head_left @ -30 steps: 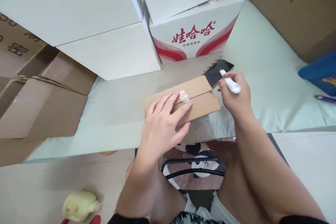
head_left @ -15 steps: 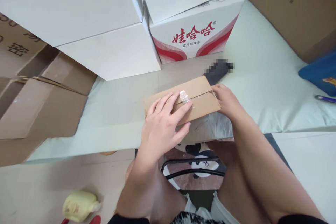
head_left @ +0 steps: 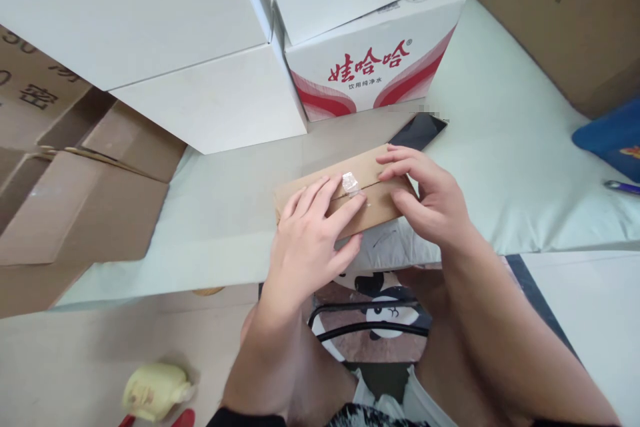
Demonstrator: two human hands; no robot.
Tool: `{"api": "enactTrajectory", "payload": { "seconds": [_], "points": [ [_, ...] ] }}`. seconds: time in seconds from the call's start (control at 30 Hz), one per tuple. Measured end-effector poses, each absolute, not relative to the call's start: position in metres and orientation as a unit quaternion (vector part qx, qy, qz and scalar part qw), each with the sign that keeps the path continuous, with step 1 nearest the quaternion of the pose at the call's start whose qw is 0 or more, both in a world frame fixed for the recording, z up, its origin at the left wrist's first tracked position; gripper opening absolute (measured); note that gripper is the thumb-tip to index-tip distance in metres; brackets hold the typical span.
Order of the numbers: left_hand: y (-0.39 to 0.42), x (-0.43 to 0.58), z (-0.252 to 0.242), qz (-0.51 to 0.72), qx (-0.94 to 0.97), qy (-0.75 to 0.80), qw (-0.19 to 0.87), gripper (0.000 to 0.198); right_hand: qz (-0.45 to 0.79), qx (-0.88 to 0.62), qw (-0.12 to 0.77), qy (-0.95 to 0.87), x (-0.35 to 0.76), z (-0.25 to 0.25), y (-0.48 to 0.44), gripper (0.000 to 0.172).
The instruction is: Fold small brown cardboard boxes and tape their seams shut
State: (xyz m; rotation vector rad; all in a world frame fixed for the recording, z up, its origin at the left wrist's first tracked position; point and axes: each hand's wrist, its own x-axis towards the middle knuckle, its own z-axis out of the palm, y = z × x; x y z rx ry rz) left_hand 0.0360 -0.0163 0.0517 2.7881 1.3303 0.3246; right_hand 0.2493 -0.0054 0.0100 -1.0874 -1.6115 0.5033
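A small brown cardboard box (head_left: pixel 369 212) lies on the cloth-covered surface in front of me. A central seam runs along its top, with a crumpled piece of clear tape (head_left: pixel 350 181) across it. My left hand (head_left: pixel 313 220) rests over the left part of the top, fingers spread and thumb hanging by the near side. On the right part of the box lies my right hand (head_left: pixel 425 190), open, its fingertips touching the top near the seam and its thumb apart from them. A dark flat object (head_left: pixel 420 131), partly blurred out, sticks out behind the box.
White cartons (head_left: pixel 215 100) and a red-and-white water carton (head_left: pixel 373 80) stand at the back. Large brown boxes flank them at left (head_left: pixel 95 207) and right (head_left: pixel 550 20). A blue item (head_left: pixel 610 137) and a pen (head_left: pixel 623 187) lie at right. A yellow bottle (head_left: pixel 155 390) is on the floor.
My right hand has moved from the right end of the box up onto its top, fingers now over the seam. My left hand and the box have stayed in place.
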Motion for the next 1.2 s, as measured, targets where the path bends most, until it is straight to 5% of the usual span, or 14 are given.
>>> {"api": "enactTrajectory", "payload": {
  "seconds": [0.13, 0.5, 1.2],
  "points": [
    [-0.016, 0.036, 0.051, 0.105, 0.897, 0.428, 0.019, 0.046, 0.219, -0.440, 0.506, -0.709, 0.250, 0.009, -0.004, 0.039],
    [-0.014, 0.035, 0.050, 0.108, 0.895, 0.432, 0.017, 0.048, 0.156, -0.467, 0.488, -0.720, 0.243, 0.003, 0.002, 0.022],
    [-0.014, 0.036, 0.050, 0.112, 0.893, 0.435, 0.024, 0.047, 0.152, -0.466, 0.496, -0.717, 0.240, 0.003, 0.003, 0.021]
  ]
}}
